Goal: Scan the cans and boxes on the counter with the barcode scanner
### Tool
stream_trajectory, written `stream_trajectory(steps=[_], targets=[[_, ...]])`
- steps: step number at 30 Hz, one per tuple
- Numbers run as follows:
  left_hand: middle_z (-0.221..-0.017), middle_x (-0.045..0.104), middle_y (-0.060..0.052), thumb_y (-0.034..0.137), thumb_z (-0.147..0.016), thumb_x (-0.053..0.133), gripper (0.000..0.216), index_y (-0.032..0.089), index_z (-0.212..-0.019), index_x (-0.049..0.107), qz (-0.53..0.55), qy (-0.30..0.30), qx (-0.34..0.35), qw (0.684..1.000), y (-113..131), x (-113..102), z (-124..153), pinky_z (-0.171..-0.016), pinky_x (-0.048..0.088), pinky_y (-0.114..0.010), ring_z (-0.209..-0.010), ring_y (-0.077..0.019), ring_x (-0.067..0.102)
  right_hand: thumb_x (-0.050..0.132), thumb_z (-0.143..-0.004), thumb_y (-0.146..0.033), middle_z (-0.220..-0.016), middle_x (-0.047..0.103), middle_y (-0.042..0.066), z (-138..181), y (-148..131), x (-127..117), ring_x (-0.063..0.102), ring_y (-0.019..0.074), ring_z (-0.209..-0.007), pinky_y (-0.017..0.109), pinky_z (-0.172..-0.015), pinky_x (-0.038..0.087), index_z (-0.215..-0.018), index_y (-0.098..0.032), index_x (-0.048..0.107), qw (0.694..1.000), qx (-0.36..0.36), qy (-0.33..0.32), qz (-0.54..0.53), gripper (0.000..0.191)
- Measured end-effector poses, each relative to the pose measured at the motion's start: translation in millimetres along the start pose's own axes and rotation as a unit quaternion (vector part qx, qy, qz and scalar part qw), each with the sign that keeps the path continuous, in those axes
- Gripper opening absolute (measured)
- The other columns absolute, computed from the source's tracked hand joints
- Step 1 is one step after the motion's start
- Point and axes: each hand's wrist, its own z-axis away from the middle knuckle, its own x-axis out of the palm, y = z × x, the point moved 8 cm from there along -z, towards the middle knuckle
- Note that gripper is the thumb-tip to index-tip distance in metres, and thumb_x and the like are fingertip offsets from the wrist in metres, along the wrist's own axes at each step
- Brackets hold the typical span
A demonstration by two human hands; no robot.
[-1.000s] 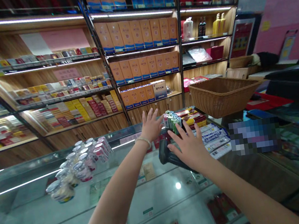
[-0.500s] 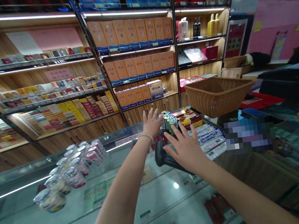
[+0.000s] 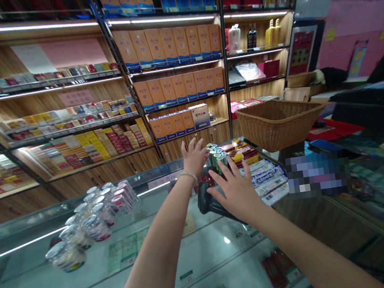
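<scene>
My left hand (image 3: 194, 159) reaches over the far side of the glass counter, fingers spread and a bracelet on the wrist. Just right of its fingers stands a cluster of small green tubes (image 3: 216, 154); whether they touch, I cannot tell. My right hand (image 3: 237, 189) hovers nearer to me, fingers apart and holding nothing. A black handheld scanner (image 3: 207, 199) lies on the counter, partly hidden under that hand. Beside the right fingers are blue-and-white packets (image 3: 267, 177), with red-and-yellow packs (image 3: 241, 150) behind them.
Lidded clear jars (image 3: 78, 234) and pink-and-white packs (image 3: 123, 199) stand at the left of the glass counter (image 3: 207, 249). A wicker basket (image 3: 278, 127) sits at the back right, near a red sheet (image 3: 336, 129). Shelves with orange boxes (image 3: 167, 45) line the back.
My left fingers look slightly more bent and spread. Both hands otherwise stay over the same spots, and the goods on the counter have not moved.
</scene>
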Motion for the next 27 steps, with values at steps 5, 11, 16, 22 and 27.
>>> stream_trajectory(steps=[5,11,16,22,27], targets=[[-0.161,0.050,-0.006,0.020,-0.089,0.067,0.035,0.031,-0.121,0.075,0.003,-0.007,-0.002,1.000,0.3,-1.2,-0.5,-0.126,0.011,-0.073,-0.155,-0.0357,0.032,0.039,-0.105,-0.058,-0.162,0.047,0.013,-0.1,-0.8,1.0,0.031,0.0388,-0.154,0.068,-0.121,0.015,-0.146,-0.029,0.061,1.000,0.001,-0.011,-0.003,0.055],[-0.159,0.052,-0.006,0.019,-0.085,0.070,0.024,0.029,-0.106,0.079,-0.014,-0.018,-0.004,1.000,-11.1,-18.4,12.4,-0.126,0.011,-0.073,-0.154,-0.0367,0.033,0.040,-0.105,-0.057,-0.162,0.048,0.012,1.2,-0.8,2.9,0.032,0.0388,-0.154,0.069,-0.121,0.014,-0.146,-0.029,0.061,1.000,-0.006,-0.002,-0.004,0.054],[-0.159,0.052,-0.007,0.019,-0.085,0.071,0.018,0.027,-0.099,0.080,-0.040,-0.027,-0.022,0.999,-28.0,-41.9,42.3,-0.124,0.014,-0.075,-0.153,-0.0371,0.034,0.042,-0.105,-0.056,-0.160,0.050,0.014,4.1,-5.6,3.3,0.034,0.0397,-0.152,0.070,-0.120,0.016,-0.144,-0.028,0.063,1.000,-0.019,0.012,-0.003,0.053],[-0.157,0.054,-0.009,0.019,-0.085,0.071,0.017,0.026,-0.097,0.080,-0.064,-0.037,-0.034,0.997,-41.3,-67.3,78.9,-0.125,0.015,-0.074,-0.153,-0.0367,0.034,0.044,-0.104,-0.056,-0.159,0.051,0.013,8.9,-15.8,7.3,0.035,0.0400,-0.152,0.070,-0.119,0.018,-0.143,-0.028,0.064,0.999,-0.038,0.007,-0.001,0.052],[-0.157,0.054,-0.009,0.020,-0.086,0.071,0.015,0.025,-0.096,0.080,-0.087,-0.045,-0.028,0.995,-44.7,-83.5,101.6,-0.125,0.016,-0.074,-0.153,-0.0371,0.034,0.042,-0.104,-0.055,-0.161,0.049,0.013,13.4,-22.9,9.9,0.035,0.0393,-0.152,0.069,-0.120,0.015,-0.144,-0.028,0.063,0.998,-0.062,0.012,0.000,0.052]])
